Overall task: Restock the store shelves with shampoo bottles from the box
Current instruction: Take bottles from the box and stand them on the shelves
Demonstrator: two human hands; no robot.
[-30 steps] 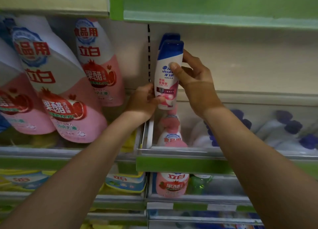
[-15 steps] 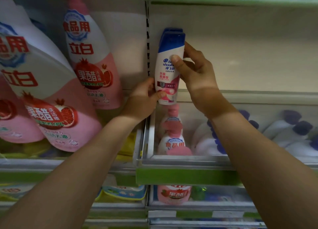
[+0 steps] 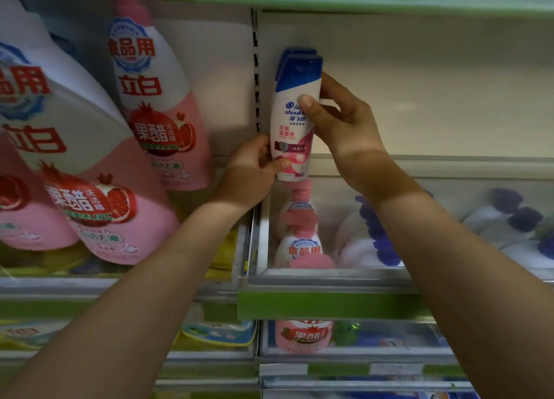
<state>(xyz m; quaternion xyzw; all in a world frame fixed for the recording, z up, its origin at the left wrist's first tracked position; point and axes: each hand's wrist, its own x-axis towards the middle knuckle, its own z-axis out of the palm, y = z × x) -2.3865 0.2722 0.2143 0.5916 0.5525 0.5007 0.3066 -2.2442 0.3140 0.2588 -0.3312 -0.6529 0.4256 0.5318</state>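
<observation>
A white shampoo bottle (image 3: 292, 120) with a blue cap and pink lower label stands upright at the left end of the upper shelf (image 3: 419, 158), against the slotted upright. A second bottle's blue cap (image 3: 295, 51) peeks out directly behind it. My right hand (image 3: 338, 123) grips the front bottle's upper half, thumb across the label. My left hand (image 3: 254, 170) pinches its lower left corner, thumb on the pink part. The box is out of view.
Large pink-and-white detergent bottles (image 3: 156, 99) crowd the bay to the left. Below the shampoo, a clear-fronted shelf (image 3: 329, 278) holds pink pump bottles (image 3: 299, 236) and white bottles with purple caps (image 3: 509, 218). The upper shelf stretches bare to the right.
The view has dipped slightly, so the shelf appears a bit higher up. Both hands keep the same hold on the bottle; it has hardly moved against the upright.
</observation>
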